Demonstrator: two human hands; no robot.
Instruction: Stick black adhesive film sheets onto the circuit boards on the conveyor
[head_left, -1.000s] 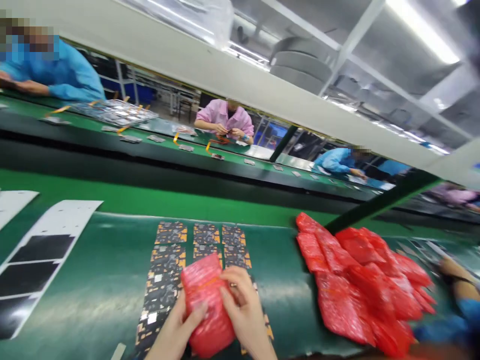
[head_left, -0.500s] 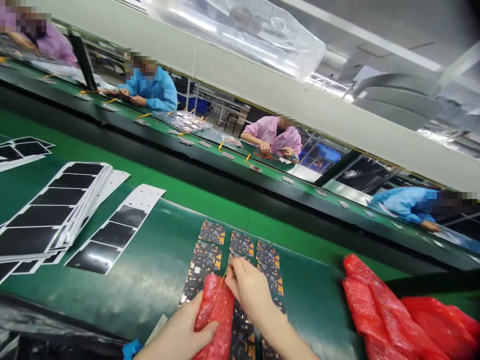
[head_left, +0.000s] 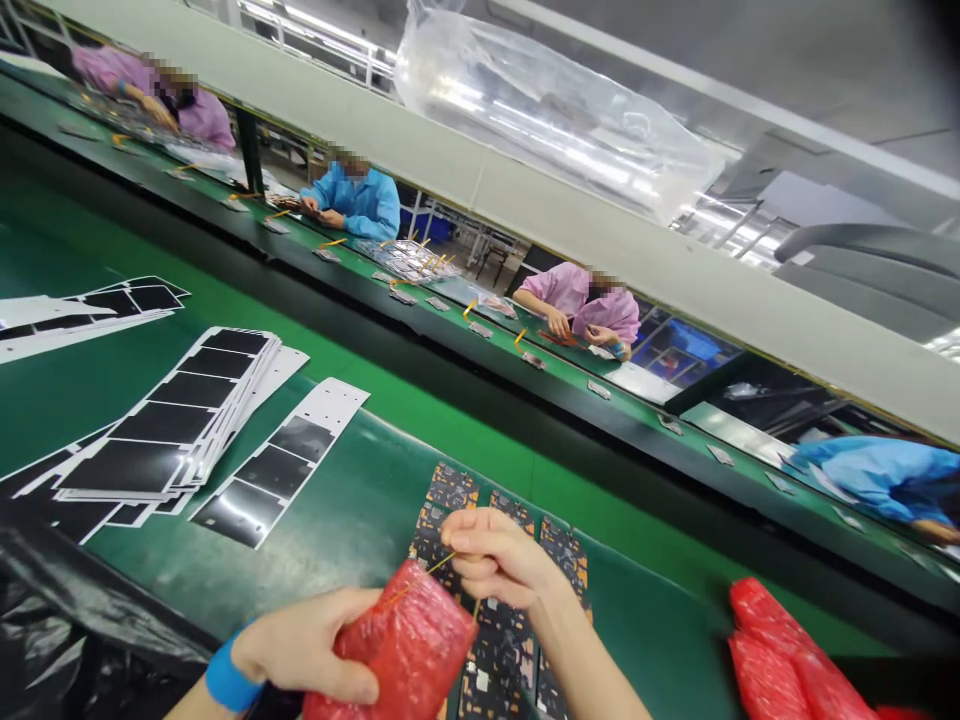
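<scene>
My left hand (head_left: 319,640) is wrapped round a red bubble-wrap packet (head_left: 409,640), thumb on top, a blue band at the wrist. Whatever is inside the packet is hidden. A thin yellow rubber band (head_left: 441,563) runs across the packet's upper end and is pulled taut away from it. Its free end is pinched in the fingertips of my right hand (head_left: 502,555), just above and right of the packet. Beneath both hands lie rows of dark circuit boards (head_left: 495,650) with orange patches, partly covered by my right hand and the packet.
Stacked white sheets with black panels (head_left: 184,410) lie left, a single sheet (head_left: 277,468) beside them. More red bubble wrap (head_left: 780,650) is at right, black plastic (head_left: 67,600) at lower left. Beyond, small parts line a raised green line (head_left: 420,300) where several people work.
The packet has tilted and shifted left and towards me. My right hand has drawn the rubber band farther out from its end. The whole view has swung slightly left.
</scene>
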